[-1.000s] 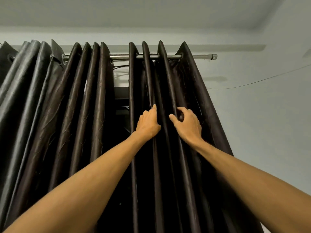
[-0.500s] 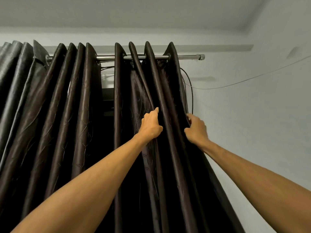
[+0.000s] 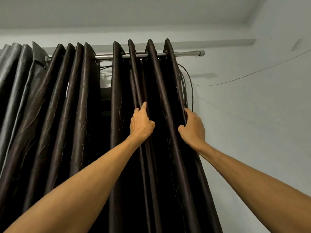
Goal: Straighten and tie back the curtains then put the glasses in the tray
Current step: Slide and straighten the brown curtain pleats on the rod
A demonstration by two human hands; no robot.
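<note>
**Caption:** Two hands worked the pleats of a dark brown, glossy eyelet curtain [image 3: 164, 91] at the centre of the frame.

**Detail:** The curtain hung from a shiny metal rod [image 3: 109, 56] across the upper frame, with a second dark curtain panel [image 3: 79, 115] filling the left side beyond a narrow gap. The left hand [image 3: 142, 122] curled its fingers round a middle pleat, forefinger pointing up. The right hand [image 3: 192, 126] gripped the curtain's outer edge, just beside black cables [image 3: 192, 84] looping down the pale wall [image 3: 252, 140]. This looked like the straightening step, with tying back not yet begun; no tie, glasses or tray were in view. The next move probably called for evening out the folds and gathering them, while keeping the right fingers from snagging the cables.
</note>
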